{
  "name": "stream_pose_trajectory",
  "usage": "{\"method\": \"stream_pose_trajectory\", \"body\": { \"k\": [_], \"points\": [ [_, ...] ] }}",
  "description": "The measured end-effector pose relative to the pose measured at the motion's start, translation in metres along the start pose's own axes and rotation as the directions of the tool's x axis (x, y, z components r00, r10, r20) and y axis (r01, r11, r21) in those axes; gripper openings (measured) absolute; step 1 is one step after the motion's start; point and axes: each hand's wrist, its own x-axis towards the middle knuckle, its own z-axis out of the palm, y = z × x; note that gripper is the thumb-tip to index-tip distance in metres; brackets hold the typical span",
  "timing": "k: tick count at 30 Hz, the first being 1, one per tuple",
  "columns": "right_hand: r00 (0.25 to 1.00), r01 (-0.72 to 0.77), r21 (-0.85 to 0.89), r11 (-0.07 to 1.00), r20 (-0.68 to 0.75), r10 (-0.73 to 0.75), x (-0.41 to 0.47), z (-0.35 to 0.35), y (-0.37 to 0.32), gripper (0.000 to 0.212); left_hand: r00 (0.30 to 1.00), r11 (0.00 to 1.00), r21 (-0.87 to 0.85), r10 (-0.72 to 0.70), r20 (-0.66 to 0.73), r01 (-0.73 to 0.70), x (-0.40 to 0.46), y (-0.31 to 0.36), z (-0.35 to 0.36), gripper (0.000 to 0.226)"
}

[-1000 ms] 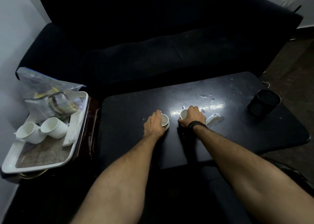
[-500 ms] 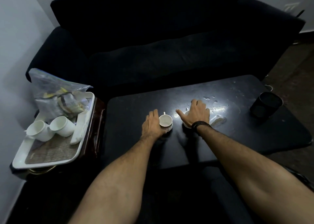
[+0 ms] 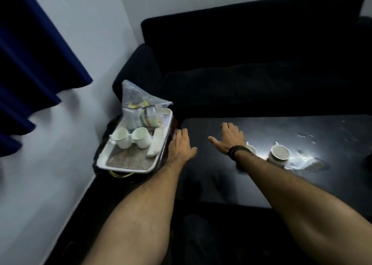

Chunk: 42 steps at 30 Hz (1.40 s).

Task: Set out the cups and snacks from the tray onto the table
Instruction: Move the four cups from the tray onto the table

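Observation:
Two white cups stand on the black table [image 3: 281, 184]: one cup [image 3: 280, 152] in full view, the other cup [image 3: 251, 149] half hidden behind my right wrist. A white tray [image 3: 128, 169] to the left of the table carries two more white cups [image 3: 120, 137] [image 3: 142, 137], a clear bag of snacks [image 3: 138, 112] and a white packet [image 3: 156, 144]. My left hand [image 3: 180, 147] hovers open at the tray's right edge, holding nothing. Open and empty too, my right hand [image 3: 229, 140] is stretched over the table's left part.
A dark sofa [image 3: 251, 63] runs behind the table and tray. A blue curtain [image 3: 30, 53] hangs on the left against a pale wall. Wet marks shine on the table to the right of the cups.
Both hands have let go of the two cups on the table and moved left toward the tray. My view has swung left as well.

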Motion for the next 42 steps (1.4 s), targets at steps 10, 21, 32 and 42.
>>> {"method": "stream_pose_trajectory", "body": {
  "k": [10,21,32,42],
  "points": [
    [0.935,0.308,0.099,0.946,0.156,-0.32,0.017,0.032,-0.167,0.059,0.947,0.961,-0.017,-0.275,-0.166,0.276,-0.011,-0.148,-0.052,0.059],
    [0.848,0.404,0.167,0.899,0.301,-0.437,0.056,0.086,-0.253,0.1,0.793,0.796,-0.142,-0.603,-0.093,0.588,0.034,-0.214,-0.044,0.092],
    [0.804,0.478,0.066,0.876,0.369,-0.467,0.084,0.118,-0.257,0.08,0.708,0.705,-0.138,-0.705,-0.037,0.696,0.086,-0.224,-0.044,0.09],
    [0.91,0.286,0.325,0.901,0.202,-0.362,0.078,0.088,-0.221,0.074,0.752,0.758,-0.17,-0.65,-0.11,0.63,0.068,-0.207,-0.047,0.077]
  ]
}}
